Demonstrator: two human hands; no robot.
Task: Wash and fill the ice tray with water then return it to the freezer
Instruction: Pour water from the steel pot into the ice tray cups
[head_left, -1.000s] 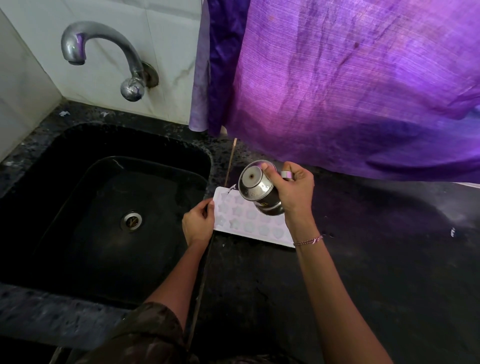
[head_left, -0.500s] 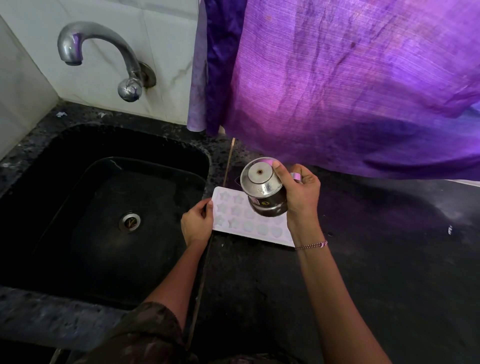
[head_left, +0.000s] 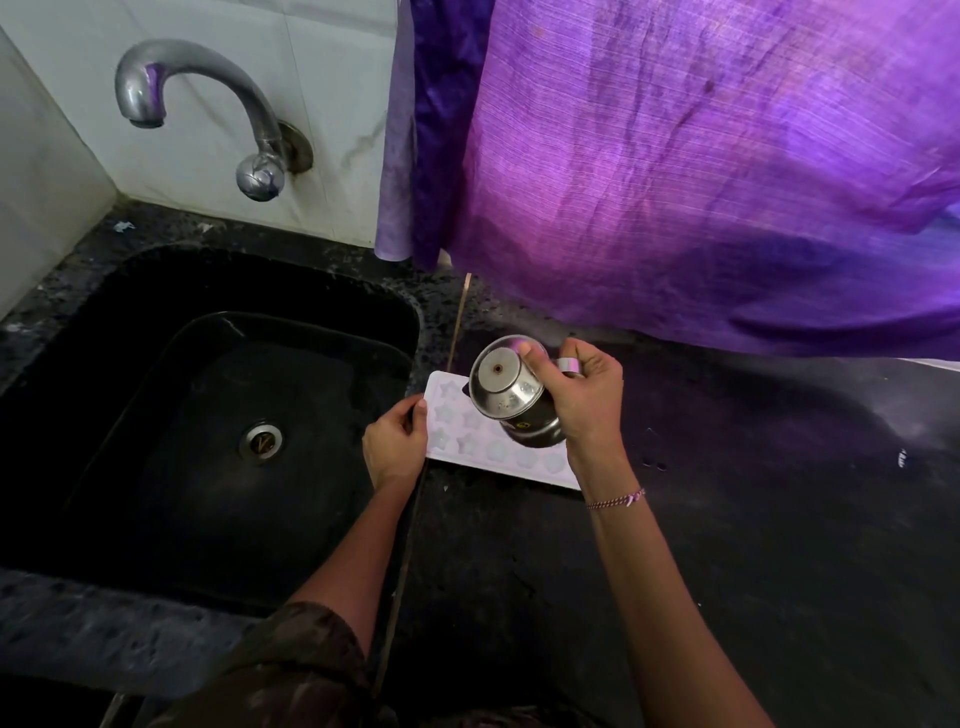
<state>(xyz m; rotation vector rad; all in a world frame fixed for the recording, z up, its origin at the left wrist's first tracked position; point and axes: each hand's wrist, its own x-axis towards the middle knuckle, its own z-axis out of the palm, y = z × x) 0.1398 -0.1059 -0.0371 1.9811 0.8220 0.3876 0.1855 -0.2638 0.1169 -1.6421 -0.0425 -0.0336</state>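
A white ice tray (head_left: 470, 439) with star-shaped pockets lies flat on the black counter just right of the sink. My left hand (head_left: 396, 447) grips the tray's left end, thumb on top. My right hand (head_left: 584, 397) holds a small steel cup (head_left: 511, 397) by its handle above the tray. The cup is tipped so its round base faces the camera and its mouth points down at the tray's right part. The cup and hand hide the tray's back right corner. No stream of water can be made out.
A black sink (head_left: 208, 431) with a steel drain (head_left: 261, 440) lies to the left. A steel tap (head_left: 197, 109) curves out of the white tiled wall. Purple cloth (head_left: 701, 171) hangs low over the black counter (head_left: 675, 571) behind the tray.
The cup has tipped a little more, its base turning further toward the camera, and stays over the tray. My left hand has kept its hold on the tray's end.
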